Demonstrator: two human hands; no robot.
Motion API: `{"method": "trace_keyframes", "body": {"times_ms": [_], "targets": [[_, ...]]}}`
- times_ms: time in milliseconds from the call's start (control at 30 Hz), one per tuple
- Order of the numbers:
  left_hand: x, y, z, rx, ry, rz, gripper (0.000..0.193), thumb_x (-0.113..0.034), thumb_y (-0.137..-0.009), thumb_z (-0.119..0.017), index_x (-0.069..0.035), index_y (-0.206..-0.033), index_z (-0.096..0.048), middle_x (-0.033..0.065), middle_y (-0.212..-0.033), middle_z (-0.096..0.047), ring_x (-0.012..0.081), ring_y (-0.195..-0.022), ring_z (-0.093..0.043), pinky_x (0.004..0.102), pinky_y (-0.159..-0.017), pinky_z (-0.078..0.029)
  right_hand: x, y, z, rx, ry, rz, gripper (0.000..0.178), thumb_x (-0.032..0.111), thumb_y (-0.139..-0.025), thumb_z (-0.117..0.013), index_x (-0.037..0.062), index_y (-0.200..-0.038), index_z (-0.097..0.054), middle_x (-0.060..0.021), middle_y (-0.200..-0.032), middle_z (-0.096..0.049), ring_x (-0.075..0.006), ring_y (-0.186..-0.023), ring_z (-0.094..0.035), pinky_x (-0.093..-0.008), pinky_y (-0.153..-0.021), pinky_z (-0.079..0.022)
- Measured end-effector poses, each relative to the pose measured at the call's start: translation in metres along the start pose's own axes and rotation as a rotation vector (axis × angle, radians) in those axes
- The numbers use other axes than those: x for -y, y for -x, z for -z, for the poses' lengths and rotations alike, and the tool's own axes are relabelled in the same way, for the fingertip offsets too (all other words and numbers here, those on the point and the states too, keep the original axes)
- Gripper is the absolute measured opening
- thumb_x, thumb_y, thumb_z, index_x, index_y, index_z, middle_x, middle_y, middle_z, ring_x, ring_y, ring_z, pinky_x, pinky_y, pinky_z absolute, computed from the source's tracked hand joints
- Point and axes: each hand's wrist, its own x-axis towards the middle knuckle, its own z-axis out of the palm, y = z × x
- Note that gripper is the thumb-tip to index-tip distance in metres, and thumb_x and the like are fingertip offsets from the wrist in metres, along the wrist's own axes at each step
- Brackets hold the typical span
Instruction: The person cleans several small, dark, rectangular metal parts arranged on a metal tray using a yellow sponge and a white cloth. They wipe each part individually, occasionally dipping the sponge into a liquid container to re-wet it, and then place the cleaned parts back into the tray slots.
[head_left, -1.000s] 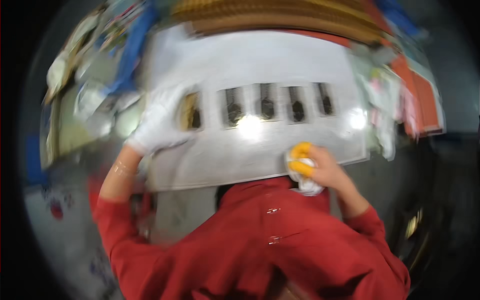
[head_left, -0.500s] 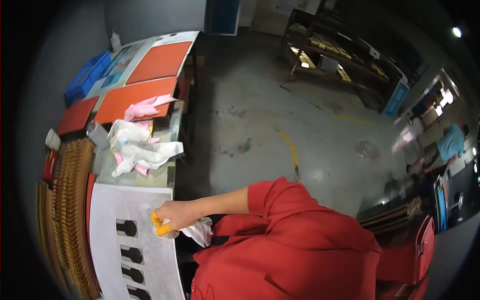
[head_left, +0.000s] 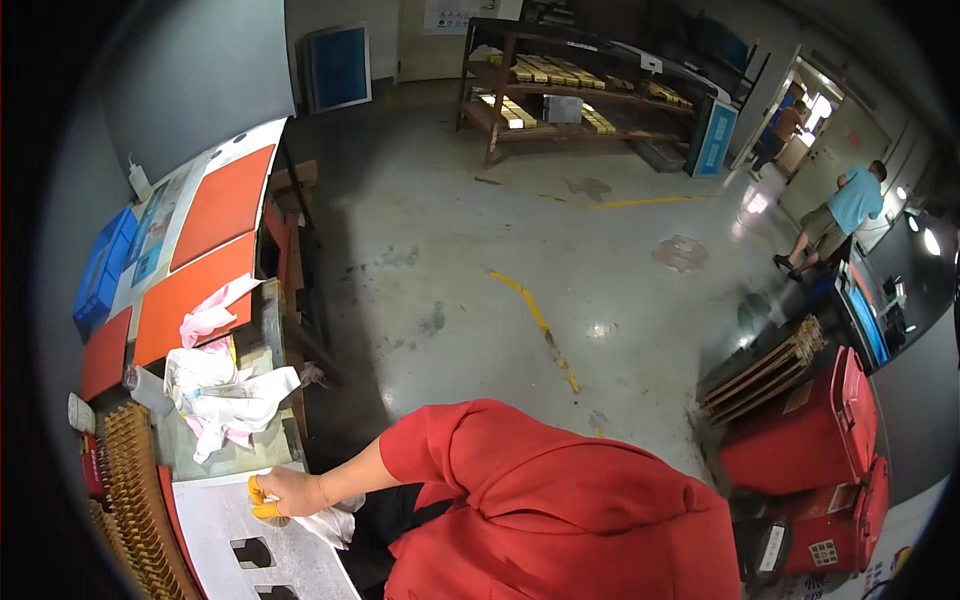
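Observation:
My right hand [head_left: 290, 493], wearing yellow finger covers [head_left: 263, 497], is closed around a bunched white cloth [head_left: 330, 525]. It presses down near the far right edge of a white, grey-smudged sheet [head_left: 215, 515] on the bench. Dark rounded shapes [head_left: 252, 552] with pale outlines show in the sheet just below the hand. Part of the cloth trails over the bench edge toward my red shirt [head_left: 560, 510]. Beyond the hand lies a heap of crumpled white and pink cloths [head_left: 235, 400]. My left hand is out of view.
Orange sheets [head_left: 200, 290], a blue crate [head_left: 103, 262] and a white bottle [head_left: 140, 180] occupy the far bench. A brown rack with many teeth [head_left: 140, 490] stands left. Red bins [head_left: 800, 430], a shelf [head_left: 600, 130] and a person in light blue [head_left: 850, 200] are across the floor.
The view has swung right and up, so the bench sits farther left and lower. My right hand still grips the cloth, now nearer the sheet's far edge. Fewer dark shapes show.

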Motion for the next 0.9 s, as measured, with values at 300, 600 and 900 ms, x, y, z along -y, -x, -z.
{"method": "trace_keyframes", "body": {"times_ms": [300, 600, 900], "targets": [[-0.002, 0.003, -0.003, -0.014, -0.015, 0.027, 0.083, -0.021, -0.057, -0.076, 0.001, -0.126, -0.037, 0.0162, -0.120, -0.044, 0.0285, -0.110, -0.045, 0.0365, -0.096, -0.036, 0.007, 0.002, 0.000, 0.003, 0.037, -0.047, 0.024, 0.023, -0.078, -0.062, 0.0009, -0.082, -0.052, -0.0159, -0.075, -0.060, -0.0305, -0.070, -0.059, -0.0349, -0.064, -0.045], [0.006, 0.013, 0.000, -0.056, -0.009, 0.070, 0.083, -0.024, -0.056, -0.077, 0.000, -0.125, -0.038, 0.0162, -0.118, -0.045, 0.0290, -0.108, -0.046, 0.0366, -0.095, -0.036, -0.005, 0.000, 0.002, -0.016, 0.064, -0.036, 0.026, 0.024, -0.076, -0.063, 0.0021, -0.084, -0.052, -0.0156, -0.073, -0.060, -0.0309, -0.070, -0.059, -0.0348, -0.062, -0.044], [0.030, 0.124, 0.110, -0.195, -0.237, 0.286, 0.075, -0.033, -0.051, -0.079, -0.003, -0.114, -0.050, 0.0165, -0.113, -0.049, 0.0323, -0.109, -0.044, 0.0394, -0.095, -0.035, 0.036, 0.005, 0.027, 0.123, 0.061, -0.356, 0.021, 0.003, -0.077, -0.051, 0.0013, -0.096, -0.056, -0.0063, -0.077, -0.059, -0.0117, -0.068, -0.057, -0.0242, -0.060, -0.046]]}}
